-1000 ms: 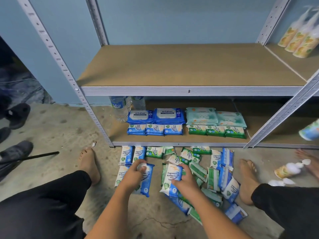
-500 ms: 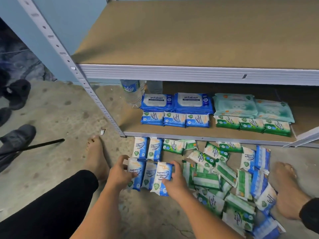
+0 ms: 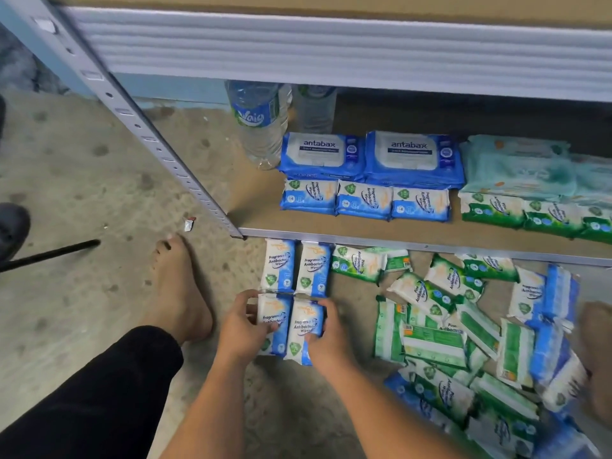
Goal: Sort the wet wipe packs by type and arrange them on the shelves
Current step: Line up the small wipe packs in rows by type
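Blue glossy rectangular packs (image 3: pixel 291 326) gripped: left hand (image 3: pixel 241 329), right hand (image 3: pixel 326 339).

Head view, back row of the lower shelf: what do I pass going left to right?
Clear plastic water bottle with blue label → second clear bottle → left large blue antabax pack → right large blue antabax pack → pale green large packs.

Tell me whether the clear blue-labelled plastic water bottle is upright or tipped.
Upright: the clear blue-labelled plastic water bottle stands on its base on the brown lower shelf board, its cap hidden behind the grey metal beam.
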A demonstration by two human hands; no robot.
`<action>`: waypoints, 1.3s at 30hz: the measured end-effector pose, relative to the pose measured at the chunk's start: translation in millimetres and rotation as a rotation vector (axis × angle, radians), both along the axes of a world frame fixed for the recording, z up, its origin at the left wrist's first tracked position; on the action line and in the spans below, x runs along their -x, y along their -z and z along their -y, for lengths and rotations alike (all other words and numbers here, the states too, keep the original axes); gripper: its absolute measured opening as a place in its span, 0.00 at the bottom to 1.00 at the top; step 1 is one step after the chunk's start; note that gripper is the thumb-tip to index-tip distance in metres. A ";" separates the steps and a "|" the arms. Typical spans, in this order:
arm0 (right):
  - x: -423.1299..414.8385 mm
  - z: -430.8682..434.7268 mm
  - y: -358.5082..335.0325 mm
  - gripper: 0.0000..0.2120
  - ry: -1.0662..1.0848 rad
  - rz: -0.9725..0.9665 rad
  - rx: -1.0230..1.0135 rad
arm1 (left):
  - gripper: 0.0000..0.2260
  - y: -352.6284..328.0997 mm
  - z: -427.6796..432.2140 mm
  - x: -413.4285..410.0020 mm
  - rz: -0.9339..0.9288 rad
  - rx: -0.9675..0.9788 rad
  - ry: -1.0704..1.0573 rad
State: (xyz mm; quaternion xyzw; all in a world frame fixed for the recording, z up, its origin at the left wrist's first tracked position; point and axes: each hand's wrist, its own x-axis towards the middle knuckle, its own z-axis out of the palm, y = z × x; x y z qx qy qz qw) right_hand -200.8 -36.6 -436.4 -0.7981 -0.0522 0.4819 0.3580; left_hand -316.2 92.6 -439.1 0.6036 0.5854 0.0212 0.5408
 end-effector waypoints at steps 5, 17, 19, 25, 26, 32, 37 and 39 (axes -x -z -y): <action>5.6 -2.6 5.7 0.29 -0.018 0.117 0.045 | 0.28 8.5 -0.5 -1.4 -0.009 -0.007 0.003; -33.6 25.5 6.0 0.14 -0.106 0.629 0.139 | 0.25 -7.1 15.5 -35.2 -0.213 -0.486 0.071; -64.6 39.6 5.0 0.16 -0.115 0.798 0.166 | 0.23 -10.9 19.0 -58.2 -0.092 -0.582 0.135; -150.6 105.9 -2.4 0.45 -0.556 0.664 0.644 | 0.28 -10.5 47.0 -148.1 0.059 -0.479 0.535; -158.7 117.9 -0.6 0.45 -0.590 0.615 0.673 | 0.31 -3.6 51.8 -163.8 0.007 -0.460 0.625; -176.0 146.1 9.1 0.38 -0.585 0.519 0.597 | 0.37 17.9 85.0 -226.0 -0.421 -0.413 0.911; -174.9 158.9 13.6 0.32 -0.540 0.622 0.519 | 0.35 14.6 101.4 -238.0 -0.498 -0.439 0.901; -178.0 166.3 14.6 0.31 -0.536 0.665 0.508 | 0.33 15.1 112.8 -242.7 -0.483 -0.446 0.895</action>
